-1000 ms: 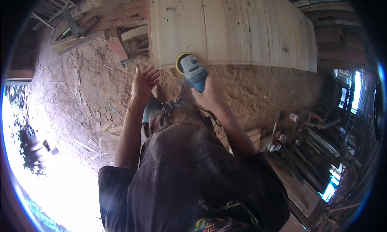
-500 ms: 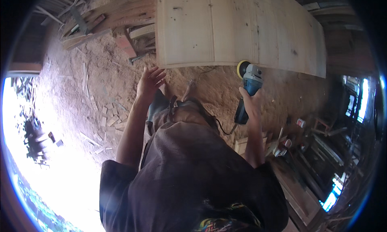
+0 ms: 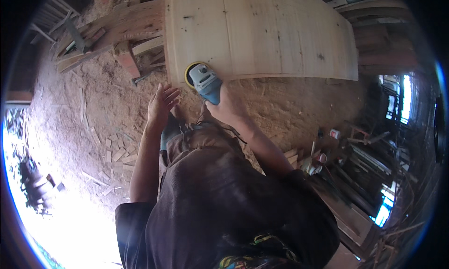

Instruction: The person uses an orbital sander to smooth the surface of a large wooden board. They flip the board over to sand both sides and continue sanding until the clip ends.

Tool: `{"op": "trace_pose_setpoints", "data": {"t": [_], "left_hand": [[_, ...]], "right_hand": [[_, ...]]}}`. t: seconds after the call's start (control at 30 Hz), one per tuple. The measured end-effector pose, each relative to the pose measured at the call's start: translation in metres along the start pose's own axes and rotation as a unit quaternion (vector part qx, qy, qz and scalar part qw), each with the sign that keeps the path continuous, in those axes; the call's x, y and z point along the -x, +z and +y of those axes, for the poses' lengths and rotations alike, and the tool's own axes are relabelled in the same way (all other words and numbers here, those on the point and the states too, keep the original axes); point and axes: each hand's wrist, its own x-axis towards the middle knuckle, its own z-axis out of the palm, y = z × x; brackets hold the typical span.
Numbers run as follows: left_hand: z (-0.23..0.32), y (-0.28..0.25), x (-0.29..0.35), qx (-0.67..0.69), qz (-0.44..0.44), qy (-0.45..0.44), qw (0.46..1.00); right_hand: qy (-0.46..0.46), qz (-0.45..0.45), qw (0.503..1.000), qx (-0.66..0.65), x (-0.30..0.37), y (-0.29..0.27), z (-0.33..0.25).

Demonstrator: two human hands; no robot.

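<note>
In the head view, the right hand (image 3: pixel 229 106) is gripping a teal-and-grey power tool (image 3: pixel 206 83), its fingers clamping around the body. The tool's yellow-rimmed disc (image 3: pixel 191 72) is lying over the near edge of a pale wooden panel (image 3: pixel 262 35), close to its left corner. The left hand (image 3: pixel 161 102) is hovering beside that corner, holding nothing, its fingers spreading slightly apart.

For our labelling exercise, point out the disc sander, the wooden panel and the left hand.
Disc sander (image 3: pixel 203 79), head view: its grey front housing.
Wooden panel (image 3: pixel 259 35), head view: middle of its broad face.
Left hand (image 3: pixel 161 101), head view: middle of the hand.
</note>
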Motion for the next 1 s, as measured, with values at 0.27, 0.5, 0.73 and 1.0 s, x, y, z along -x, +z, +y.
{"op": "trace_pose_setpoints", "data": {"t": [0.27,0.5,0.73,1.0], "left_hand": [[-0.002,0.036,-0.005,-0.059,0.059,0.066,0.994],[-0.013,0.036,-0.014,-0.033,0.131,0.11,0.985],[-0.016,0.022,-0.021,-0.011,0.183,0.11,0.977],[-0.052,0.038,-0.035,0.12,0.107,0.07,0.984]], "right_hand": [[0.125,0.058,0.99,-0.001,0.016,-0.071,0.096],[0.207,0.058,0.977,-0.001,0.025,-0.131,0.189],[0.22,0.177,0.959,-0.041,0.034,-0.173,0.289],[0.201,0.087,0.971,-0.097,0.039,-0.139,0.206]]}}
